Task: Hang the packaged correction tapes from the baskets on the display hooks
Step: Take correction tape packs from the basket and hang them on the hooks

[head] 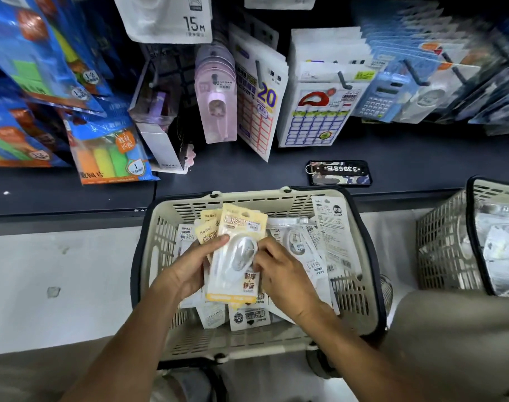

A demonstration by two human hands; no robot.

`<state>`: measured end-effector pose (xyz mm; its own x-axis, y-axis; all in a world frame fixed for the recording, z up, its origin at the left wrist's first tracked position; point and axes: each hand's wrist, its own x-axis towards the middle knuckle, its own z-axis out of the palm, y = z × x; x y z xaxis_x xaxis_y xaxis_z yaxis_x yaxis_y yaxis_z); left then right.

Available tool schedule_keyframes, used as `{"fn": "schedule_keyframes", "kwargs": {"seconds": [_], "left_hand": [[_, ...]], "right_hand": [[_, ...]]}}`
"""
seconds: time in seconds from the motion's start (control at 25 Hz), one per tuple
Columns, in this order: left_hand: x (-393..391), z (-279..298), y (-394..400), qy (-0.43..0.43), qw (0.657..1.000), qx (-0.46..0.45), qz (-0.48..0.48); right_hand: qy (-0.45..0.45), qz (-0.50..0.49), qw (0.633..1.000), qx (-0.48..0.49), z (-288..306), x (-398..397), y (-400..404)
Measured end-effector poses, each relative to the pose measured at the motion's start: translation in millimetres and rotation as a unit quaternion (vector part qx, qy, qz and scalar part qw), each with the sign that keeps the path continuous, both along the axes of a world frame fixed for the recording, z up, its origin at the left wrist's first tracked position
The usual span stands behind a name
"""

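While held above the cream basket (360,256) | yellow correction tape packs (236,256), small fanned stack | left hand (189,271) grips stack's left edge, fingers curled | right hand (285,274) pinches front pack's right edge | more packs loose in basket.

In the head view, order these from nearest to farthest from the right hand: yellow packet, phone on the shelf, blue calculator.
1. Yellow packet, held at the right hand.
2. Phone, on the shelf beyond the basket.
3. Blue calculator, hanging higher, right.

The second basket (450,248) is cut by the right edge, its wrapped contents seemingly blurred beyond reading.
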<state>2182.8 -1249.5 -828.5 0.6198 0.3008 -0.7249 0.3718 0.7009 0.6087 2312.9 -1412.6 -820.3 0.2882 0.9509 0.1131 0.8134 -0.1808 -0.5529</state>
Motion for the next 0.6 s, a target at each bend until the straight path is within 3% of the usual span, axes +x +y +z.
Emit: {"fn": "schedule_keyframes", "kwargs": {"seconds": [0.08,0.24,0.32,0.4,0.48,0.52,0.6], "left_hand": [[1.8,-5.5,-4.5,0.025,0.999,0.024,0.007],[8.0,-5.9,-6.9,-0.007,0.999,0.028,0.028],[9.5,-4.7,-5.2,0.011,0.997,0.05,0.054],[8.1,-6.2,-6.5,0.009,0.995,0.054,0.081],[7.0,-6.7,-12.7,0.006,0.996,0.052,0.073],[6.0,-6.0,-15.7,0.02,0.996,0.06,0.061],[4.1,-10.4,-17.0,0.023,0.997,0.069,0.034]], "right_hand": [[0.056,-0.028,0.998,-0.008,-5.2,1.5,-4.1],[0.085,-0.045,0.995,-0.028,-11.2,-9.3,-9.1],[0.184,-0.085,0.979,-0.004,-10.7,-20.4,-3.6],[0.359,-0.196,0.912,0.036,-1.0,-28.8,8.7],[0.472,-0.289,0.832,0.038,7.8,-29.4,19.6],[0.497,-0.304,0.813,0.018,9.3,-26.6,22.4],[0.503,-0.291,0.813,-0.035,12.3,-21.5,21.9]]}}
